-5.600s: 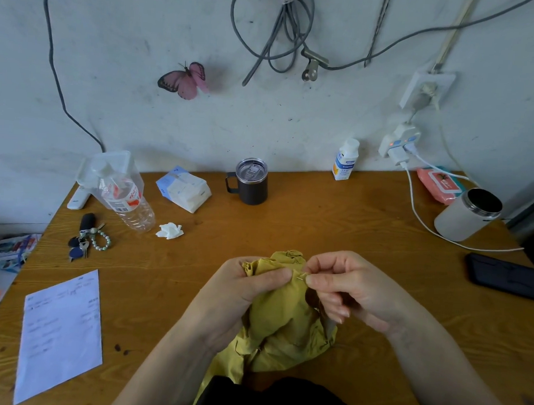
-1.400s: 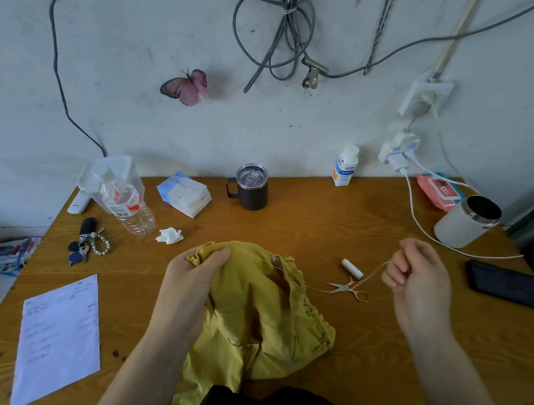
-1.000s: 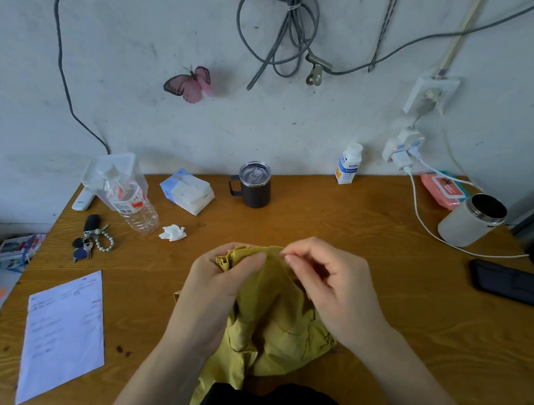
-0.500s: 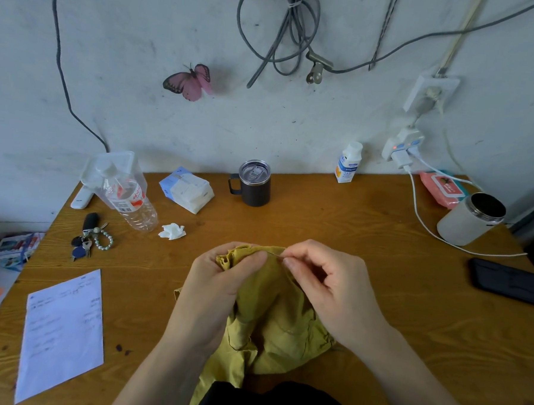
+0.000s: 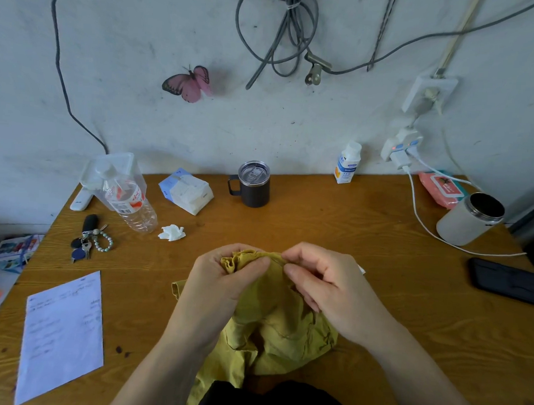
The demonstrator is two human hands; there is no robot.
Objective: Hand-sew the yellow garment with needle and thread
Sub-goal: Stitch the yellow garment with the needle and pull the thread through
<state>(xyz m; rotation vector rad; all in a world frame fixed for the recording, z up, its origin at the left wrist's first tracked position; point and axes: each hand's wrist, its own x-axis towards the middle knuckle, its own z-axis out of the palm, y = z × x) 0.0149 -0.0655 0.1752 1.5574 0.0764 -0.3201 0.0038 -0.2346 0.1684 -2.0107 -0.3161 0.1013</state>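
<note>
Fingers (image 5: 256, 265) of left hand (image 5: 221, 283) grip bunched yellow garment (image 5: 280, 330) at bench (image 5: 378, 301) front edge; right hand (image 5: 329, 283) pinches needle (image 5: 277, 258) at the fold — stitch being set, by judgement. Next: push it through, pull gently snug.

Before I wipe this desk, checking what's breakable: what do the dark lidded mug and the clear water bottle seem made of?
The dark lidded mug is probably matte-coated metal: dull, even sheen. Its see-through lid looks plastic. The clear water bottle looks like thin glossy plastic: ribbed transparent walls, printed label.
</note>
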